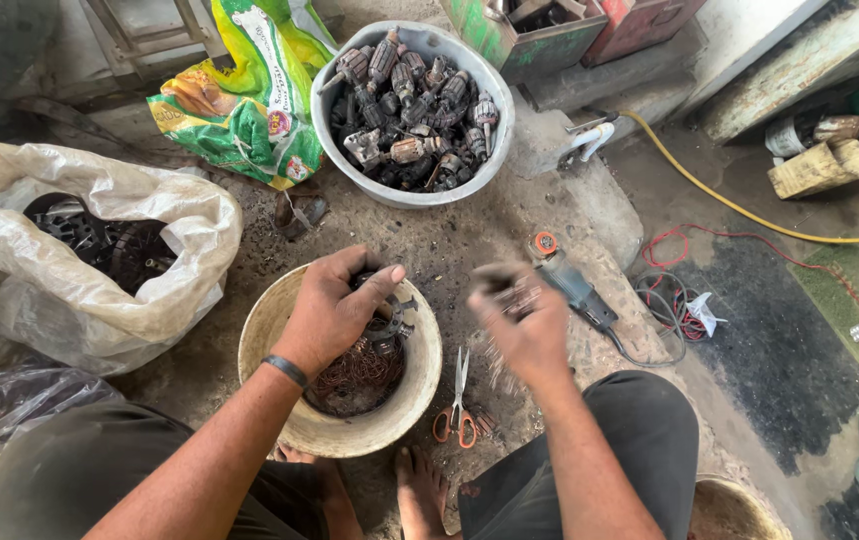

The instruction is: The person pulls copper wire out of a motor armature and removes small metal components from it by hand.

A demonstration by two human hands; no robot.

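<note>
While a person sits on a dusty concrete floor with bare feet drawn in, a round cream bucket [279,330] stands between the knees and serves as the centre of the scene. Beyond the bucket and to its left lies a crumpled green and yellow plastic bag [249,100] with printed panels, flattened against the ground. Straight beyond the bucket sits a grey metal basin [334,150] heaped with dark, greasy motor armatures [414,110]. To the bucket's left slumps an open white woven sack [79,290] holding black metal parts. Just right of the bucket's base lie orange-handled scissors [457,400], and farther right an angle grinder [569,285] with its cable. The left hand [334,305], wearing a dark wristband, reaches over the bucket's rim with fingers curled down, clamped on a dark metal part [394,315] above a tangle of copper wire [359,375] inside. The right hand [519,320] hovers just right of the bucket, blurred, fingers closed around a small bundle of wire strands [514,295].
</note>
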